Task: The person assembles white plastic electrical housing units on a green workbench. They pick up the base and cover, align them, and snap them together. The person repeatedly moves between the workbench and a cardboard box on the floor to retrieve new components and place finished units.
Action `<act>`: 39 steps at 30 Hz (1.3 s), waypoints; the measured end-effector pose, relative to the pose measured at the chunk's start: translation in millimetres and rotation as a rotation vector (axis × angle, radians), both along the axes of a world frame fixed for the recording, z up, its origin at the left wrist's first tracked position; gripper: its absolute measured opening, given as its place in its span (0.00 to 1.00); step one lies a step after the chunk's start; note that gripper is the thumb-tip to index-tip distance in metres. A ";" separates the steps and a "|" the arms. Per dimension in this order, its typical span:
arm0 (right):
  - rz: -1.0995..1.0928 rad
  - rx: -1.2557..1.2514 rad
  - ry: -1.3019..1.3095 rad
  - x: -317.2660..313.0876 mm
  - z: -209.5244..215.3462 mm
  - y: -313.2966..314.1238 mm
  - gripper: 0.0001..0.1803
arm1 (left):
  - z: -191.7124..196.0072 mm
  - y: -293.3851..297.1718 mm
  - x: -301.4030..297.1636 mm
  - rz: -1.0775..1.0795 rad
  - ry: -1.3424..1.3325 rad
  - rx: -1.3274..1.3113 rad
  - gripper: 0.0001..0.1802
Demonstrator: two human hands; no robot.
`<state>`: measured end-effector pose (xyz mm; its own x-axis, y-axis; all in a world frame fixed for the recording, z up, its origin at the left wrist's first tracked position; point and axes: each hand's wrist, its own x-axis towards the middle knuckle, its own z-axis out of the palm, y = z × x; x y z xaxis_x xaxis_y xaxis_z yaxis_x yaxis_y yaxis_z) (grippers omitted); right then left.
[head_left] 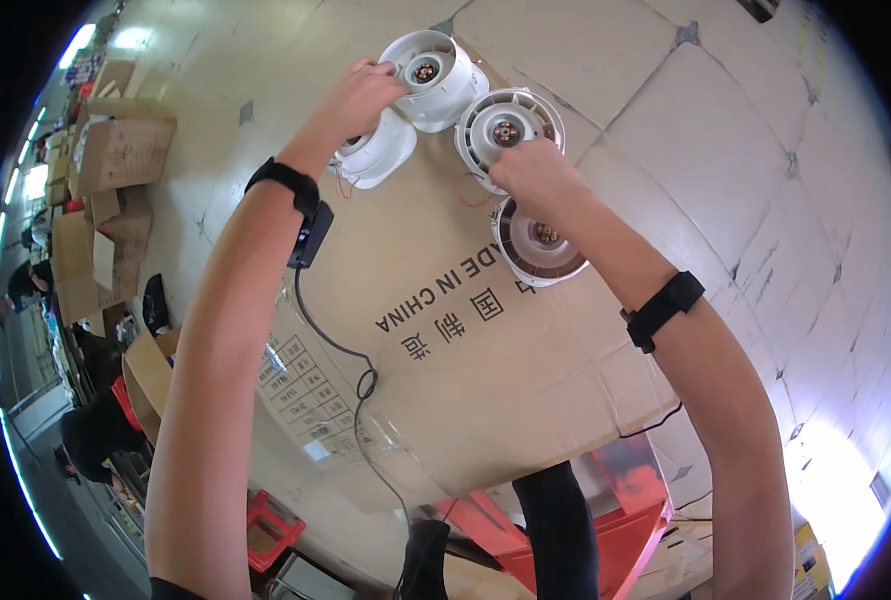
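Looking down at a flattened brown cardboard sheet [465, 390] laid over a pale tiled floor [725, 150], with four round white plastic fan housings grouped at its far end. Going left to right: the leftmost fan unit [377, 155] sits partly hidden under the left hand [360, 95], thin red wires trailing from it. That hand is curled, fingertips on the rim of the tall top fan housing [435, 68], which is a smooth glossy drum with a copper-wound motor in the middle; whether it's really clamped on or just resting there, I can't tell.

Next is the ribbed fan housing [505, 122], with radial vanes round a dark hub. The right hand [537, 172] is closed loosely over its lower edge, fingers bent, looks like a pinch on the rim. Just below sits the lower fan housing [540, 245], brownish inside, touching the wrist area.

Progress-wise, I'd guess it's midway: all four are set out close together, two are in hand, nothing looks boxed or stacked yet. Both wrists wear black straps [665, 308]. Stacked cardboard boxes [115, 150] stand far left.
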<state>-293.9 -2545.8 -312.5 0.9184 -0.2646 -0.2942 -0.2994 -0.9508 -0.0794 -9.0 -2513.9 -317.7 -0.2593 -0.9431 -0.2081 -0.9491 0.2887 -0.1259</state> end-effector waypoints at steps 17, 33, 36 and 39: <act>-0.150 -0.019 -0.067 -9.3 -24.6 4.8 0.06 | -14.1 52.4 -11.3 0.345 0.136 -0.018 0.13; -0.162 0.170 -0.240 -141.5 12.6 116.5 0.15 | 1.7 83.8 -69.5 0.673 0.073 0.164 0.15; -0.215 0.165 -0.265 -173.8 39.8 136.6 0.16 | 9.3 103.8 -80.3 0.583 0.098 0.166 0.18; -0.259 0.197 -0.297 -199.1 69.1 154.7 0.15 | 11.7 134.5 -74.9 0.473 0.089 0.111 0.14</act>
<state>-493.0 -2391.1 -243.3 0.8815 -0.4625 -0.0949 -0.4624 -0.8054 -0.3707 -83.9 -2379.4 -305.9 0.1706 -0.9351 -0.3108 -0.9851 -0.1694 -0.0309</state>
